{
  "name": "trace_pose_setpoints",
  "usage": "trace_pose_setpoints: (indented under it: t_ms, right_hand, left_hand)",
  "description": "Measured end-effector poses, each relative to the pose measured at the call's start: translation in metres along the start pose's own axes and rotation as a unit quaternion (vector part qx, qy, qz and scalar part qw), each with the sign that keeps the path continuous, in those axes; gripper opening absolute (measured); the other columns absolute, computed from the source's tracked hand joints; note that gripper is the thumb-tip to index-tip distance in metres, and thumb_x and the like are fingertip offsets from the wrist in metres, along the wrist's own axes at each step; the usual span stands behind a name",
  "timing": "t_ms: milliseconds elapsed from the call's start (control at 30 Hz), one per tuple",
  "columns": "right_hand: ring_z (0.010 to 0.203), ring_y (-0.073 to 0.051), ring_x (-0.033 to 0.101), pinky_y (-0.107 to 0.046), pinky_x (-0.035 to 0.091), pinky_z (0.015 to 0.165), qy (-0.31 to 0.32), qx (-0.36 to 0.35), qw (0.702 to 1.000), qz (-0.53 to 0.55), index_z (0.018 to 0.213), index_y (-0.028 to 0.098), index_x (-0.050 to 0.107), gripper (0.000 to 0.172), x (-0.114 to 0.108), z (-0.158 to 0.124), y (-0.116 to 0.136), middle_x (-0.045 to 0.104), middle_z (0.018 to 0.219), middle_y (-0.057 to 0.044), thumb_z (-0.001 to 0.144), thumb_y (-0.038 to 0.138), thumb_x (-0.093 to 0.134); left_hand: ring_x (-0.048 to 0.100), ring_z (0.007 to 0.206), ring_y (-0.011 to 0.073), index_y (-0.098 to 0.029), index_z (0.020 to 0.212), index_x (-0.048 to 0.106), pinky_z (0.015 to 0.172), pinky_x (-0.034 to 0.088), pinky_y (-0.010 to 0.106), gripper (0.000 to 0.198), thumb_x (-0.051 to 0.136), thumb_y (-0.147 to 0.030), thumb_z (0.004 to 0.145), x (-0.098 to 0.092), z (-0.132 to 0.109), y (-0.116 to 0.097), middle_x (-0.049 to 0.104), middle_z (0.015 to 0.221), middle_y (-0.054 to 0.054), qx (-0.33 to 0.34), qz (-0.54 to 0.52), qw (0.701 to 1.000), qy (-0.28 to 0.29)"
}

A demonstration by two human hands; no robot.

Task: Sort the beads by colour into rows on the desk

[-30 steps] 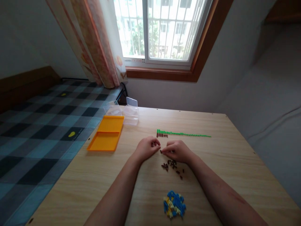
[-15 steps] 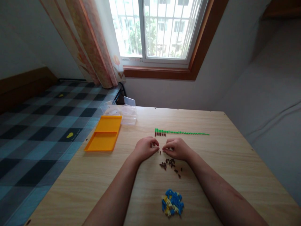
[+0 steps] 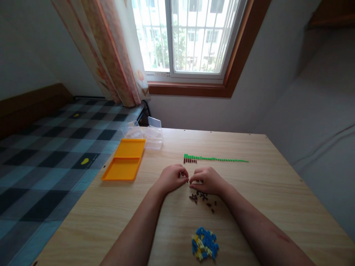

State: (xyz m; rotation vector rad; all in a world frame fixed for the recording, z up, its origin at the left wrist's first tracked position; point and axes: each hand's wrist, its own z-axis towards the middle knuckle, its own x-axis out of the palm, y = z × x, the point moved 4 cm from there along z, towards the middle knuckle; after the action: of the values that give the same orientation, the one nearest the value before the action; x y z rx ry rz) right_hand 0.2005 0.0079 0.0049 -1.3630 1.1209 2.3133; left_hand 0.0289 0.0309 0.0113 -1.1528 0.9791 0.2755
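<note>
My left hand (image 3: 171, 178) and my right hand (image 3: 206, 181) rest close together on the wooden table (image 3: 271, 192), fingertips nearly touching. Both are curled in a pinch around tiny dark brown pieces that are too small to make out well. Just below the right hand lies a loose scatter of dark brown pieces (image 3: 202, 197). Beyond the hands runs a long row of green pieces (image 3: 219, 159) with a short row of brown pieces (image 3: 190, 161) under its left end.
A pile of blue and yellow pieces (image 3: 204, 244) lies near the table's front edge. An open orange box (image 3: 124, 159) and clear plastic containers (image 3: 146, 132) sit at the back left. A checked bed cover (image 3: 41, 155) lies left of the table, a window above.
The hands have stayed together, working the small brown pieces and drawing slightly closer. The view has shifted a little as the head moved.
</note>
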Motion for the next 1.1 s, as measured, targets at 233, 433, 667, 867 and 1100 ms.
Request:
trace_pose_setpoints:
  t_ms: [233,433,667,867,1100]
  right_hand:
    - [0.069,-0.014,0.063,-0.023,0.042,0.065,-0.018,0.045,0.998,-0.028,0.087,0.025,0.076,0.014,-0.009,-0.004,-0.016,0.071,0.078,-0.002,0.086,0.028,0.063]
    - [0.073,-0.015,0.064,-0.025,0.045,0.069,-0.085,0.109,0.99,-0.027,0.09,0.024,0.076,0.016,-0.02,-0.009,-0.043,0.073,0.083,-0.003,0.088,0.024,0.061]
    - [0.067,-0.015,0.06,-0.025,0.041,0.064,-0.125,0.179,0.975,-0.046,0.079,0.021,0.074,0.016,-0.031,-0.017,-0.052,0.069,0.076,-0.002,0.085,0.024,0.06]
    - [0.068,-0.015,0.061,-0.025,0.04,0.064,-0.087,0.182,0.978,-0.05,0.08,0.024,0.076,0.017,-0.026,-0.016,-0.054,0.071,0.078,-0.001,0.084,0.026,0.06]
    - [0.065,-0.015,0.061,-0.025,0.042,0.063,-0.108,0.173,0.979,-0.031,0.083,0.024,0.077,0.018,-0.027,-0.016,-0.054,0.072,0.077,-0.002,0.086,0.028,0.06]
  left_hand:
    - [0.062,0.078,0.0169,-0.026,0.079,0.074,0.066,0.042,0.025,0.006,0.068,-0.024,0.078,0.001,0.0,-0.001,0.069,0.085,0.0,-0.002,0.046,0.999,-0.01]
    - [0.062,0.076,0.0167,-0.025,0.079,0.074,0.066,0.04,0.026,0.005,0.069,-0.024,0.08,0.003,0.001,0.001,0.069,0.085,0.0,-0.009,0.061,0.998,-0.028]
    - [0.062,0.078,0.0164,-0.025,0.08,0.074,0.066,0.041,0.026,0.005,0.069,-0.026,0.081,0.002,0.002,0.0,0.069,0.087,0.0,-0.02,0.06,0.998,-0.013]
    - [0.062,0.08,0.0159,-0.024,0.081,0.074,0.068,0.04,0.025,0.007,0.068,-0.027,0.081,0.001,0.001,-0.001,0.069,0.088,-0.001,-0.028,0.065,0.997,-0.006]
    - [0.062,0.08,0.0159,-0.024,0.08,0.074,0.068,0.041,0.025,0.006,0.068,-0.026,0.081,0.001,0.001,-0.002,0.069,0.088,-0.001,-0.031,0.061,0.998,-0.006]
